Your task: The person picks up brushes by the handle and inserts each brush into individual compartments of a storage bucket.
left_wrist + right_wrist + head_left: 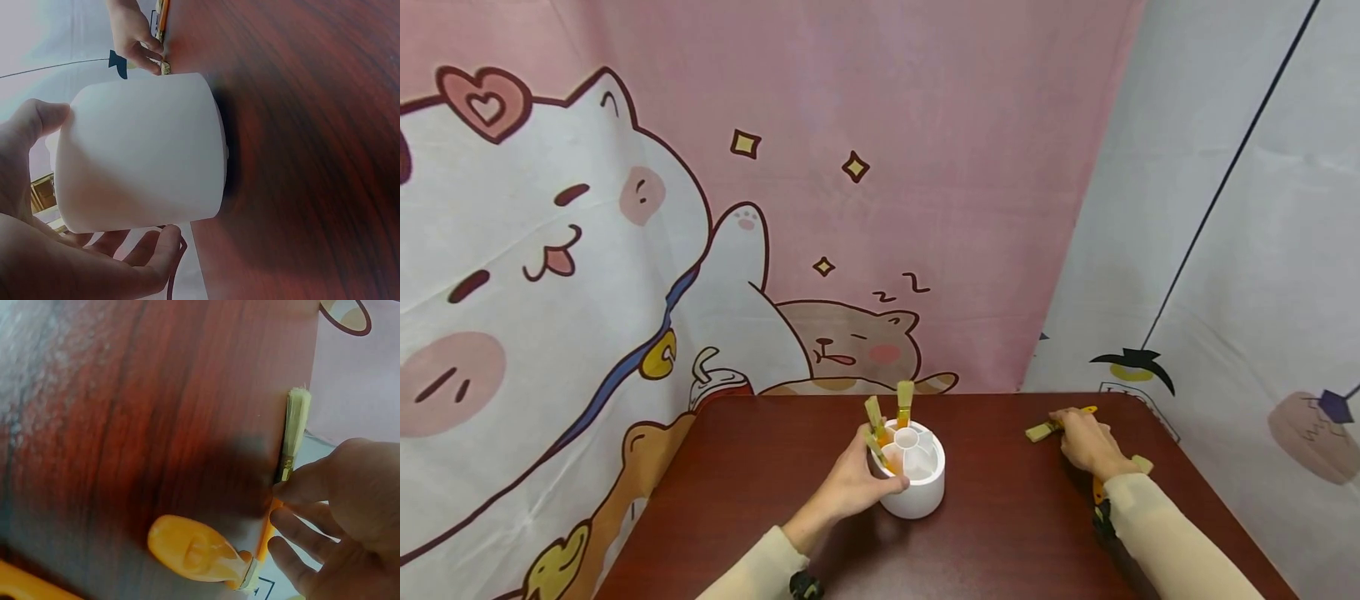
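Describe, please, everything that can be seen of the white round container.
The container is a smooth white, plastic-looking cylinder, upright and apparently resting on the reddish-brown table. Its open top has thin dividers around a small central round compartment. Three visible brushes stand in it, bristles up, two leaning leftward. The person's left grip holds it from the left side.

Two Z letters (916, 282) on pink backdrop (985, 208), possibly lettering (1116, 388) on white cloth (1165, 167), illegible
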{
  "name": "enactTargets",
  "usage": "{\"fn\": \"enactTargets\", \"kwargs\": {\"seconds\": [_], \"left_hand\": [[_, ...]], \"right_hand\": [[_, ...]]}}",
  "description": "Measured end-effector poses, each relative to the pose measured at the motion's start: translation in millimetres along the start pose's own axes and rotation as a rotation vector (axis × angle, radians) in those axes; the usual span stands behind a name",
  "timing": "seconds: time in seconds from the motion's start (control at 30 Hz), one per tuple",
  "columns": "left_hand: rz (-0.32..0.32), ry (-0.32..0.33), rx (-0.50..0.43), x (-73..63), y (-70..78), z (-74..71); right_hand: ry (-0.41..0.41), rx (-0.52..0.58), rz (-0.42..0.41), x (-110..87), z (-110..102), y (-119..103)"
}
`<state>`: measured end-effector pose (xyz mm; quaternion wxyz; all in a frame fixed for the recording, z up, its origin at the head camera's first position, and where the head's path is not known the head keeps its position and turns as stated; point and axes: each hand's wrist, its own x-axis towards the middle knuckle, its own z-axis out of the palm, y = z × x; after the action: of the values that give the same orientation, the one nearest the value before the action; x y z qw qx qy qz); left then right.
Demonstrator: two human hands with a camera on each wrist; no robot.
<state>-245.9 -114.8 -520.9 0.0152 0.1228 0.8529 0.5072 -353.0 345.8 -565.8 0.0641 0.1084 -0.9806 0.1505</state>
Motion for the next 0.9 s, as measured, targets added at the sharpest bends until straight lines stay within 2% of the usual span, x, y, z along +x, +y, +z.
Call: {"fn": "enactTargets", "kwargs": {"seconds": [0.2,0.47,0.73,0.9], "left_hand": [[0.005,-0.002,0.007,-0.1,0.6,-0.5],[-0.001,-0.005,0.010,-0.8,3.5,-1.2],[0.054,-0.008,-0.009,-3.3,5.2,-2.1],[0.054,-0.008,-0.011,-4.5,4.5,-2.5]], "right_hand": [[0.027,0.003,-0.038,-0.4,0,1],[0.073,0.018,-0.170,-5.0,2,-4],[0.069,-0.009,-0.179,-8.9,3,-12],[0.105,-0.021,-0.233,-8.6,5,-13]]}}
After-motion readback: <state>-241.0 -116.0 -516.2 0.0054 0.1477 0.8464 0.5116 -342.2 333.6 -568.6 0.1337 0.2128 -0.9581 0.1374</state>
